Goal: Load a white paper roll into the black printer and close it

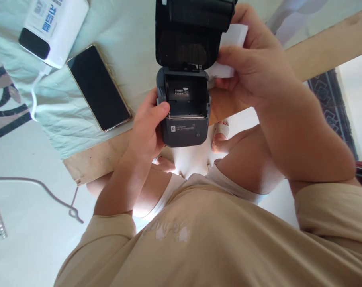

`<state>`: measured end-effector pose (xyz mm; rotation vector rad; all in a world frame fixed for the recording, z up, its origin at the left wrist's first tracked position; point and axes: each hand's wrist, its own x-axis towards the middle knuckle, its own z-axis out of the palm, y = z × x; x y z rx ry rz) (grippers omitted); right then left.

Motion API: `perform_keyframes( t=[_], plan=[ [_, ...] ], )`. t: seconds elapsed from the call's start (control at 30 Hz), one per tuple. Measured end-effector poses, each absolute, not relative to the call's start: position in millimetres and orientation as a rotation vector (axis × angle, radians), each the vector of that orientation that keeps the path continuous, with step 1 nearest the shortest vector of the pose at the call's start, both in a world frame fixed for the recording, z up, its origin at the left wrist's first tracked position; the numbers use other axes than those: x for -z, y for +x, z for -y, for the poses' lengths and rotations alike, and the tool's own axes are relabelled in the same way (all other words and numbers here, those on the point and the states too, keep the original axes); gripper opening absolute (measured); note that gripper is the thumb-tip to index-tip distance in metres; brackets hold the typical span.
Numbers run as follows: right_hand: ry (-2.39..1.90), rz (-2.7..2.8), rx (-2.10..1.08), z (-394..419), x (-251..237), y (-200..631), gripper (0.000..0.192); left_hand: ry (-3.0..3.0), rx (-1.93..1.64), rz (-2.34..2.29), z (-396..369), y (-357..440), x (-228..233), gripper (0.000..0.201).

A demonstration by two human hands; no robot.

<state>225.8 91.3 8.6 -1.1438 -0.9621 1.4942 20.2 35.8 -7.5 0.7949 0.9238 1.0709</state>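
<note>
A small black label printer (188, 129) with its lid (185, 44) swung up hangs over the table's front edge. My left hand (149, 123) is closed around its left side, the thumb on the top near the paper bay. Inside the bay (186, 95) a small printed sticker shows, with no roll in it. On the other side, my right hand (252, 59) pinches a piece of white paper (233, 38) between thumb and fingers, close to the printer's right edge. Part of the paper is hidden behind the lid and my fingers.
A dark-screened phone (99, 87) lies on the pale green cloth (133, 40) at left. Beyond it, a white power bank (57, 32) has a white cable (34, 95) plugged in. The wooden table edge (100, 157) runs above my legs. A grey hook-ended rod (37, 183) is at lower left.
</note>
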Motion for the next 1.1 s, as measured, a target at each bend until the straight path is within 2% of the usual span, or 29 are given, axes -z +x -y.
perform_keyframes(
  t=[0.1, 0.3, 0.5, 0.67, 0.77, 0.87, 0.97, 1.1],
  plan=[
    [-1.232, 0.869, -1.486, -95, -8, 227, 0.054, 0.791, -1.072, -0.934, -35, 20, 7, 0.028],
    [-1.198, 0.771, -1.469, -98, -13, 225, 0.028, 0.765, -1.079, -0.919, -34, 21, 7, 0.030],
    [-1.158, 0.784, -1.540, -94, -19, 227, 0.045, 0.786, -1.070, -0.968, -35, 20, 7, 0.032],
    [-1.150, 0.647, -1.619, -98, -15, 226, 0.028, 0.779, -1.060, -0.916, -36, 20, 10, 0.033],
    [-1.145, 0.690, -1.609, -97, -12, 223, 0.035, 0.765, -1.083, -0.903, -36, 21, 10, 0.031],
    [-1.128, 0.716, -1.543, -94, -13, 217, 0.037, 0.751, -1.101, -0.906, -35, 22, 8, 0.029],
    [-1.167, 0.678, -1.428, -94, -21, 215, 0.031, 0.753, -1.098, -0.908, -35, 23, 7, 0.029],
    [-1.242, 0.572, -1.136, -96, -30, 230, 0.010, 0.775, -1.112, -0.924, -35, 23, 8, 0.030]
  ],
)
